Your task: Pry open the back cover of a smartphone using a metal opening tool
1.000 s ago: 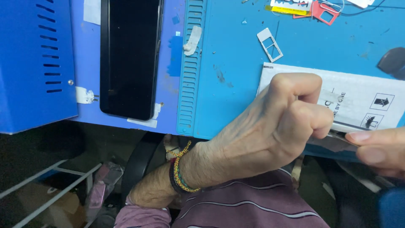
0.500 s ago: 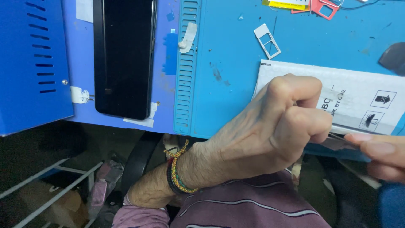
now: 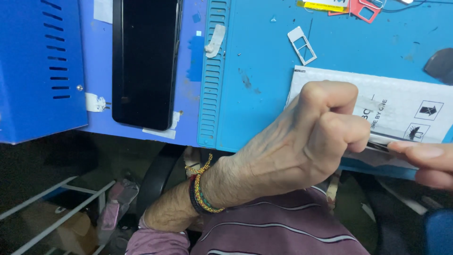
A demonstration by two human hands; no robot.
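My left hand [image 3: 302, 141] is a tight fist in the middle of the view, knuckles up, with braided bracelets on its wrist. It is clenched on the left end of a thin dark flat device [image 3: 384, 140], seen edge-on at the bench's front edge. My right hand [image 3: 427, 163] comes in from the right edge and pinches the same device from the other side. Just behind both hands a white bubble pouch [image 3: 401, 101] with printed symbols lies on the blue work mat [image 3: 264, 56]. My fist hides what is inside it.
A black phone [image 3: 144, 61] lies screen-up at the left of the mat, beside a blue metal box [image 3: 37, 66]. A white card tray [image 3: 302, 45], a red card frame [image 3: 363, 8] and a dark grey piece [image 3: 441, 63] lie further back. A white rack [image 3: 61, 212] stands below the bench.
Both hands keep the same grip on the thin device. Only the view has wobbled slightly sideways.
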